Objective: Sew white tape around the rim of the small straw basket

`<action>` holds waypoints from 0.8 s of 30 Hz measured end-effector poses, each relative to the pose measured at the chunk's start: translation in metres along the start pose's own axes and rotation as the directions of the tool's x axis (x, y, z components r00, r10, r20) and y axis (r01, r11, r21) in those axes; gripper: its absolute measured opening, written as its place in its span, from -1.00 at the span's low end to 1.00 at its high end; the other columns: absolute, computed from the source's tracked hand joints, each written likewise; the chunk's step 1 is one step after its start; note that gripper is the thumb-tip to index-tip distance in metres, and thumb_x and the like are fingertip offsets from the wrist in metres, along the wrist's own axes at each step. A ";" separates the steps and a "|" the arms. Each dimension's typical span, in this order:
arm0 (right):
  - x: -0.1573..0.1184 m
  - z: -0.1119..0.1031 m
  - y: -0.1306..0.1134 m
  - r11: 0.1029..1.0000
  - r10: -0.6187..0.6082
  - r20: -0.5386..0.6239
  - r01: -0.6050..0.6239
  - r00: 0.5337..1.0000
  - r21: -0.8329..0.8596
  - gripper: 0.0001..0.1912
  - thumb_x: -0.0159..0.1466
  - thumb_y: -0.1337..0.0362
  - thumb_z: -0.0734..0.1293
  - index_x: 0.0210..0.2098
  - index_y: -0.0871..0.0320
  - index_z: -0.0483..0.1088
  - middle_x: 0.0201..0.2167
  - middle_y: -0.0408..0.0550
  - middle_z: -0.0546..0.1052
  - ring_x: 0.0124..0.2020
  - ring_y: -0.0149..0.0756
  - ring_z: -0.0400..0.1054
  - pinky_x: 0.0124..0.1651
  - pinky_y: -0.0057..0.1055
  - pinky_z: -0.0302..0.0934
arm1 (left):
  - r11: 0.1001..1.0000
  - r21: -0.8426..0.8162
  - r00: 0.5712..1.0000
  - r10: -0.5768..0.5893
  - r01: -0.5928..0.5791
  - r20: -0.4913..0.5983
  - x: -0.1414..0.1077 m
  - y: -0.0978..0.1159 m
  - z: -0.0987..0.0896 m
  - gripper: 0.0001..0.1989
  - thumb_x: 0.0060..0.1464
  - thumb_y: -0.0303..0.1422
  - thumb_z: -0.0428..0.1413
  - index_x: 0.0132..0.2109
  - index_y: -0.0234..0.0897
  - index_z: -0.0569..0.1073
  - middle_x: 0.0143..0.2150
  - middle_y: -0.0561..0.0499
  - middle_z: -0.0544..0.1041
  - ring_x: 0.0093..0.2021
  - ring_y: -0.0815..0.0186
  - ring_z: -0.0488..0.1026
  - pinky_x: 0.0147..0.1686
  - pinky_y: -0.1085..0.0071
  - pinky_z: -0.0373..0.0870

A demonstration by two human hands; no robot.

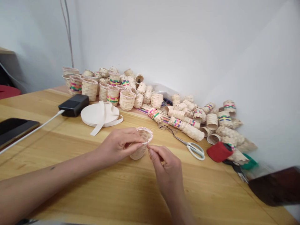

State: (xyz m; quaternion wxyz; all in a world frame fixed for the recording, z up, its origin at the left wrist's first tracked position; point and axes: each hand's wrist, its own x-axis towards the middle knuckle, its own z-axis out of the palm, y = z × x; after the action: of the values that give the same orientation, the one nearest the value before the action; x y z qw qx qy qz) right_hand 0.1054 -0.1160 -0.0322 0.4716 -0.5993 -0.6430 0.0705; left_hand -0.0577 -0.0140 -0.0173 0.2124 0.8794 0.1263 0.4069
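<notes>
A small woven basket point(138, 153) with a red-and-white wrapped rim stands on the wooden table, between both hands. My left hand point(124, 142) grips its rim from the left, thumb outside and fingers over the edge. At the rim's near right side, my right hand point(165, 159) is closed in a pinch on a thin reddish strand that runs to the rim. Little of the strand shows between the fingertips.
Many woven baskets point(127, 100) line the wall. A roll of white ribbon point(93, 115), a black box point(73, 105) with a white cable and a phone point(16, 129) lie left. Scissors point(195, 151), a red object point(219, 152) and a dark brown object point(276, 186) are right.
</notes>
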 end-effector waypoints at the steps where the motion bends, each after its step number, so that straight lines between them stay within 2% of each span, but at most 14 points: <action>1: 0.000 0.000 0.000 1.000 0.001 0.002 -0.001 1.000 0.001 -0.78 0.32 0.29 0.22 -0.22 0.10 0.52 -0.32 -0.07 0.58 -0.30 -0.30 0.45 -0.27 -0.44 0.29 | 1.000 0.000 1.000 0.000 0.000 -0.002 0.000 0.000 0.000 -0.81 0.21 -0.42 0.04 -0.24 -0.33 0.56 -0.35 -0.03 0.53 -0.33 0.35 0.45 -0.34 0.49 0.35; 8: 0.001 -0.002 -0.006 0.998 0.028 0.023 -0.026 0.999 -0.054 -0.79 0.30 0.33 0.22 -0.26 0.11 0.51 -0.38 -0.09 0.55 -0.38 -0.31 0.40 -0.33 -0.45 0.20 | 1.000 -0.016 1.000 0.007 -0.007 -0.004 -0.001 0.000 0.002 -0.83 0.19 -0.46 0.05 -0.21 -0.31 0.56 -0.33 -0.02 0.53 -0.32 0.36 0.46 -0.33 0.52 0.36; 15: -0.004 -0.010 -0.018 0.946 -0.049 0.049 0.062 0.998 -0.320 -0.77 0.32 0.34 0.17 -0.38 0.13 0.44 -0.52 -0.12 0.43 -0.50 -0.32 0.31 -0.41 -0.43 0.04 | 0.994 0.044 0.991 0.099 -0.096 -0.089 -0.006 0.008 0.012 -0.84 0.18 -0.50 0.06 -0.26 -0.33 0.55 -0.34 -0.02 0.55 -0.36 0.39 0.45 -0.36 0.56 0.32; 18: -0.007 -0.008 -0.021 0.926 -0.063 0.035 0.072 0.997 -0.370 -0.74 0.32 0.31 0.16 -0.45 0.14 0.39 -0.56 -0.12 0.40 -0.53 -0.32 0.28 -0.45 -0.42 0.00 | 0.989 0.099 0.985 0.125 -0.114 -0.116 -0.008 0.014 0.017 -0.82 0.18 -0.52 0.04 -0.29 -0.32 0.54 -0.36 -0.02 0.55 -0.38 0.38 0.44 -0.37 0.54 0.31; 21: -0.007 -0.007 -0.020 0.949 -0.003 0.009 0.005 1.000 -0.314 -0.72 0.32 0.27 0.16 -0.47 0.13 0.38 -0.54 -0.12 0.42 -0.51 -0.32 0.30 -0.43 -0.42 0.03 | 0.985 0.123 0.982 0.136 -0.120 -0.128 -0.010 0.016 0.020 -0.81 0.19 -0.53 0.03 -0.30 -0.32 0.53 -0.36 -0.02 0.54 -0.37 0.38 0.43 -0.37 0.52 0.29; 24: -0.006 -0.009 -0.016 0.982 0.132 0.040 -0.125 0.990 -0.141 -0.76 0.31 0.24 0.19 -0.39 0.11 0.45 -0.48 -0.13 0.48 -0.45 -0.32 0.35 -0.37 -0.45 0.12 | 0.981 0.158 0.985 0.133 -0.116 -0.106 -0.011 0.014 0.020 -0.79 0.22 -0.51 0.01 -0.30 -0.32 0.53 -0.36 -0.03 0.53 -0.36 0.36 0.42 -0.36 0.50 0.29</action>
State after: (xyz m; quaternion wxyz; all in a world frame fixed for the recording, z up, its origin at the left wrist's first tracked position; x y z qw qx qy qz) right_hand 0.0999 -0.1296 -0.0202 0.4075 -0.6687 -0.6179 0.0710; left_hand -0.0486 -0.0361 -0.0300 0.1116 0.8741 0.1134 0.4589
